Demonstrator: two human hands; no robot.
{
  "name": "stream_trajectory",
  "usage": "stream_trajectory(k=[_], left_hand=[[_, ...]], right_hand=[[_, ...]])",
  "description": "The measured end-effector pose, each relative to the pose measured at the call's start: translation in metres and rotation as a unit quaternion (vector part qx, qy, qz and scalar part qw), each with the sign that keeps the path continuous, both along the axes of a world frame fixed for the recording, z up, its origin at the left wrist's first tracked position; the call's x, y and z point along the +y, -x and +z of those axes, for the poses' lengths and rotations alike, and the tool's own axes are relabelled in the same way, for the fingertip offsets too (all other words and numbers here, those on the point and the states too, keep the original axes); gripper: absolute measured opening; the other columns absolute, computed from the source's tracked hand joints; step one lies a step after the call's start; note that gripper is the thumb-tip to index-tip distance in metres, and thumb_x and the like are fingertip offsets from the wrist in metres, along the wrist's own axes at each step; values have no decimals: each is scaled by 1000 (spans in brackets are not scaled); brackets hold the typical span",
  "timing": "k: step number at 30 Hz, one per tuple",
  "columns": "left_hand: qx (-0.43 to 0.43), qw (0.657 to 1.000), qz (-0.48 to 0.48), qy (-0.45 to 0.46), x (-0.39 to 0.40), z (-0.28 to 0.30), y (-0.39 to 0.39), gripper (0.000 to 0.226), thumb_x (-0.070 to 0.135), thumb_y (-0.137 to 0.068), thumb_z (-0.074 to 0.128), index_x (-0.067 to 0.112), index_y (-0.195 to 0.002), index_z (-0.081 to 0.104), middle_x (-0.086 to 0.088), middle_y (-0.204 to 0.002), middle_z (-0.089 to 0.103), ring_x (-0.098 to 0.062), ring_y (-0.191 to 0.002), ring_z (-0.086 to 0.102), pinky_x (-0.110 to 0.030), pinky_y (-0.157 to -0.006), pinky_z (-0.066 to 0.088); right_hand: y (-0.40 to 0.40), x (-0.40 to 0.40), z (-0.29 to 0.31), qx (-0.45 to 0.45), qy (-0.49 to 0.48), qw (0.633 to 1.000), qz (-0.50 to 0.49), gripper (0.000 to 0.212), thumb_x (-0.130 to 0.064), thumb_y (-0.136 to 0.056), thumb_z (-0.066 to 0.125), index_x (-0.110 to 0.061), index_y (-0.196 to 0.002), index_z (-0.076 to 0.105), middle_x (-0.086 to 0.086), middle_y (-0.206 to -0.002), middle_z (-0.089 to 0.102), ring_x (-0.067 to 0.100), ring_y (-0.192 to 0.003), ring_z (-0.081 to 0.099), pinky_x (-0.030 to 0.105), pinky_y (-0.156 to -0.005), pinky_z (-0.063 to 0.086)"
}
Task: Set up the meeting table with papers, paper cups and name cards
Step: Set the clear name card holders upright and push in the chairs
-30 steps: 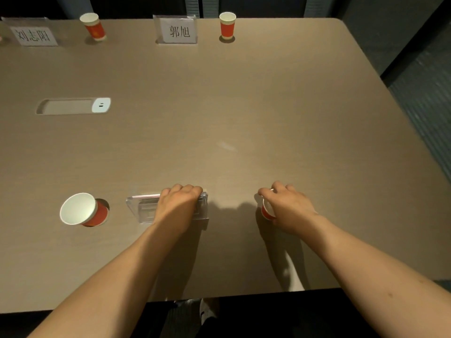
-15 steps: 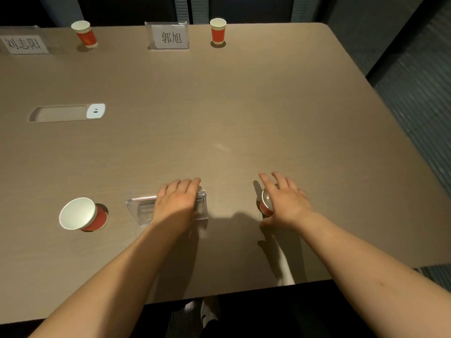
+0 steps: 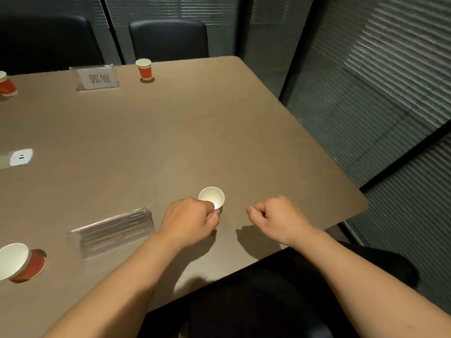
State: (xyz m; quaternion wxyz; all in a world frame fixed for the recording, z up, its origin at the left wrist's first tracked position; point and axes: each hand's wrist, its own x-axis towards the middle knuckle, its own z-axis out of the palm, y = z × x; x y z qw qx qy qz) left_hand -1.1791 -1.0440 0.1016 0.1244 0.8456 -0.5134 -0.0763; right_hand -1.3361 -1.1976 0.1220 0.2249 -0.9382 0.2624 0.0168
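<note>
My left hand (image 3: 192, 219) grips the near side of a paper cup (image 3: 211, 196) that stands upright, mouth up, near the table's front edge. To the right of the cup, my right hand (image 3: 277, 215) is curled into a loose fist, apart from it and holding nothing. A clear acrylic name card holder (image 3: 113, 231) stands on the table left of my left hand, its back toward me. Another red paper cup (image 3: 18, 263) stands at the near left. At the far side stand a name card (image 3: 97, 78) and a red cup (image 3: 144, 69).
The brown table (image 3: 170, 132) ends in a rounded corner at the right (image 3: 361, 206). A white power socket (image 3: 20, 157) is set in the tabletop at the left. A third red cup (image 3: 6, 85) is at the far left. Two dark chairs (image 3: 168, 40) stand behind the table.
My left hand left the acrylic name card holder and took the cup. My right hand let go of the cup and drew back to the right. The view swung rightward.
</note>
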Motion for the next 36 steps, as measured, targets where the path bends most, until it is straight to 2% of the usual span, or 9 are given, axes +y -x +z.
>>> stream_trajectory(k=[4, 7, 11, 16, 22, 27, 31, 34, 36], left_hand=[[0, 999, -45, -5, -53, 14, 59, 47, 44, -93, 43, 20, -54, 33, -1, -53, 44, -27, -64, 54, -30, -56, 37], [-17, 996, -88, -10, -98, 24, 107, 48, 44, -94, 42, 20, -54, 32, 0, -54, 44, -27, -64, 56, -30, -55, 32], [-2, 995, -102, 8, -170, 35, 182, 47, 45, -94, 44, 22, -55, 34, 2, -54, 45, -24, -63, 52, -30, -56, 39], [15, 990, -134, 32, -263, 42, 282, 46, 42, -96, 45, 23, -55, 33, 4, -56, 45, -27, -65, 53, -30, -56, 34], [4, 983, -182, 37, -354, 42, 342, 39, 49, -93, 41, 23, -65, 45, 0, -62, 51, -30, -68, 61, -36, -60, 52], [37, 981, -179, 61, -429, 45, 358, 38, 44, -94, 45, 16, -71, 58, -4, -60, 55, -26, -60, 56, -40, -59, 53], [28, 981, -174, 77, -496, 39, 346, 37, 39, -96, 48, 21, -63, 50, 5, -52, 45, -16, -51, 49, -31, -53, 44], [35, 983, -154, 91, -552, 31, 328, 39, 38, -96, 49, 25, -60, 46, 6, -51, 43, -13, -49, 48, -31, -53, 45], [44, 985, -137, 99, -586, 27, 313, 40, 38, -96, 49, 21, -60, 49, 6, -50, 43, -15, -49, 48, -34, -54, 48]], right_hand=[[59, -33, 17, -8, 13, 1000, -18, 54, -40, -99, 42, -12, -53, 40, 2, -48, 41, 26, -54, 47, 38, -53, 33], [115, -69, 25, -21, 24, 999, -39, 54, -39, -99, 44, -13, -52, 41, 4, -49, 45, 28, -56, 50, 39, -54, 35], [204, -132, 36, -13, 71, 996, -58, 53, -39, -97, 44, -14, -50, 40, 2, -52, 48, 25, -57, 49, 33, -51, 30], [306, -215, 50, -11, 90, 992, -84, 50, -39, -98, 43, -18, -52, 43, 2, -54, 53, 21, -54, 51, 34, -51, 36], [374, -285, 56, 7, 102, 988, -117, 49, -41, -100, 41, -20, -56, 45, -2, -53, 47, 15, -49, 44, 30, -46, 29], [392, -354, 52, -2, 114, 986, -118, 51, -42, -99, 42, -21, -53, 39, -4, -48, 43, 14, -44, 39, 29, -44, 24], [381, -423, 47, 8, 136, 986, -97, 50, -41, -99, 41, -19, -54, 43, -3, -49, 47, 15, -46, 43, 30, -44, 29], [360, -480, 44, 29, 133, 986, -92, 49, -42, -99, 38, -20, -55, 44, -2, -54, 52, 16, -51, 48, 32, -50, 38], [343, -517, 45, 53, 126, 986, -93, 50, -43, -99, 37, -21, -55, 41, -2, -55, 49, 16, -52, 46, 30, -50, 36]])
